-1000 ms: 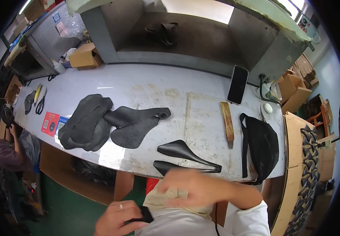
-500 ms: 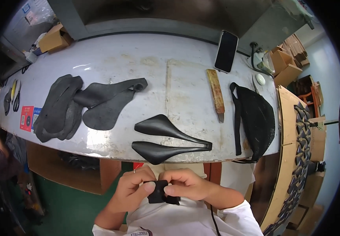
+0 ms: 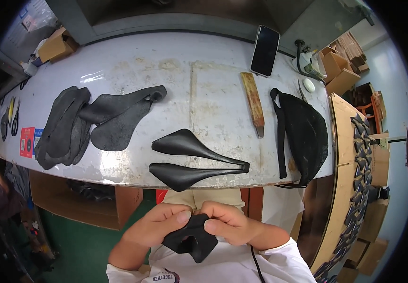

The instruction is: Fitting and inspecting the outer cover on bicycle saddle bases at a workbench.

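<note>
In front of my shirt, below the table edge, my left hand (image 3: 164, 222) and my right hand (image 3: 232, 225) pinch a limp black piece of sheet material (image 3: 205, 243) between thumbs and fingers. It hangs down in two flaps with a gap between them; its upper edge is covered by my fingers. Just beyond my hands, a glossy black split bicycle saddle (image 3: 180, 142) lies near the table's front edge, its narrow nose pointing right. To its left are a stack of dark grey saddle-shaped sheets (image 3: 65, 129) and a folded sheet (image 3: 119, 113) touching the stack.
On the white table (image 3: 213, 104) lie a worn wooden-handled flat blade (image 3: 252, 99), a black strapped pouch (image 3: 304, 137) and a propped phone (image 3: 265, 50). Cardboard boxes (image 3: 74, 200) stand below left. Black pieces line a board (image 3: 341, 188) at right. Another person (image 3: 1, 198) is far left.
The black piece, bunched between my fingers before, now hangs unfolded with its flaps lower. Both hands still grip it. The table scene has shifted slightly up and left in view.
</note>
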`<state>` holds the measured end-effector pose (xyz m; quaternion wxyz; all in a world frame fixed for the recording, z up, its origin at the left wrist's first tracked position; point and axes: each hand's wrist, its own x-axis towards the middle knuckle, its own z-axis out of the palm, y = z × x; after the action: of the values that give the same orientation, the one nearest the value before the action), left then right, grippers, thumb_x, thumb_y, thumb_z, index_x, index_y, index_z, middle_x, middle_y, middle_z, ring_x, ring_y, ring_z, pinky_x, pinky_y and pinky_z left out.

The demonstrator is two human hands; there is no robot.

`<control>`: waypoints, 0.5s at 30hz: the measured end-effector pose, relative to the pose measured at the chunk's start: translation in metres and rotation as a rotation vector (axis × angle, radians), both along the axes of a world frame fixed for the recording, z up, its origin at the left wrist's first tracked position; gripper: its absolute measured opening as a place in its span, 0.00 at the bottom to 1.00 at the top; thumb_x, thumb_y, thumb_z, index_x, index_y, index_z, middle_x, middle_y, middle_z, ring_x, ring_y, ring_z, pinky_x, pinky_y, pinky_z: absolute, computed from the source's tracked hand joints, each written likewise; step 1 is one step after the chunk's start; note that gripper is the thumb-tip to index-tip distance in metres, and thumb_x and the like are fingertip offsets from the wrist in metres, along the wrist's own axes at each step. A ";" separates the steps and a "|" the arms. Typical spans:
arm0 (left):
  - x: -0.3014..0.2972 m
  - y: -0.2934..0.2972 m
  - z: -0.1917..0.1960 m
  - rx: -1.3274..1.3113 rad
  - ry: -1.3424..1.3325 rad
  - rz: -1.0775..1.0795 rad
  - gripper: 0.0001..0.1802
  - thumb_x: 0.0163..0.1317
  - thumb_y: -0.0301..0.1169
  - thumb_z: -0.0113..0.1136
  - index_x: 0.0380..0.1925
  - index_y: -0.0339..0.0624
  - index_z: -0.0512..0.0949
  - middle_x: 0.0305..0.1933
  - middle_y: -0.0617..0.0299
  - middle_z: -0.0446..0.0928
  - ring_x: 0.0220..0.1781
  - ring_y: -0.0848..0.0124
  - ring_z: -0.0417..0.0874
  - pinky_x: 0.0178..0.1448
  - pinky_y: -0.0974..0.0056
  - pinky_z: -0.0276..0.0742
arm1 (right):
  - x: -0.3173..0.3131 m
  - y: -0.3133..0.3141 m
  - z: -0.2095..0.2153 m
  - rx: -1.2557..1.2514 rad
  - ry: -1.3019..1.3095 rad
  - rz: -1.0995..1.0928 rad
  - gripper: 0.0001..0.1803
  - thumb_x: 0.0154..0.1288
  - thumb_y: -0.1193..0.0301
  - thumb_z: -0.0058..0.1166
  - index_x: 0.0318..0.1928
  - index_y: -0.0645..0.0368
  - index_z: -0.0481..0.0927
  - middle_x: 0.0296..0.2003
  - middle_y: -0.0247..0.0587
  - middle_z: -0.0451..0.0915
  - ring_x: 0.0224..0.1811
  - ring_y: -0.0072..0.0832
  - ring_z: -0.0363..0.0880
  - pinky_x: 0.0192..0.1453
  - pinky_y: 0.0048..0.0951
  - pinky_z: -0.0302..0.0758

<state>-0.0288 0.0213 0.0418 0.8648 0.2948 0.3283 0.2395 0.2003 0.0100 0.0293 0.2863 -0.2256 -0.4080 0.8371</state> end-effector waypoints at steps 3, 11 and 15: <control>0.006 -0.001 -0.008 -0.074 -0.146 0.031 0.13 0.70 0.38 0.57 0.38 0.38 0.78 0.35 0.72 0.75 0.33 0.85 0.68 0.35 0.74 0.64 | 0.000 0.000 0.019 0.011 -0.018 -0.187 0.10 0.80 0.66 0.40 0.44 0.60 0.68 0.35 0.27 0.70 0.35 0.11 0.64 0.40 0.16 0.66; 0.021 0.006 -0.012 0.785 0.089 -0.004 0.12 0.52 0.27 0.73 0.37 0.39 0.86 0.39 0.59 0.79 0.43 0.65 0.76 0.53 0.61 0.69 | 0.014 0.013 0.043 0.140 -0.167 -0.295 0.12 0.80 0.63 0.39 0.45 0.60 0.67 0.34 0.29 0.71 0.35 0.12 0.65 0.39 0.18 0.67; 0.016 0.007 -0.015 0.849 0.019 0.084 0.08 0.54 0.24 0.70 0.31 0.32 0.83 0.27 0.58 0.77 0.37 0.64 0.76 0.49 0.60 0.70 | 0.028 0.020 0.032 0.009 -0.174 -0.114 0.14 0.80 0.62 0.40 0.42 0.60 0.70 0.32 0.25 0.68 0.33 0.12 0.63 0.38 0.17 0.65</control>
<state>-0.0133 0.0285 0.0266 0.6532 0.6133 0.2199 0.3856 0.2287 0.0304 0.0611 0.2979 -0.3191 -0.4215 0.7949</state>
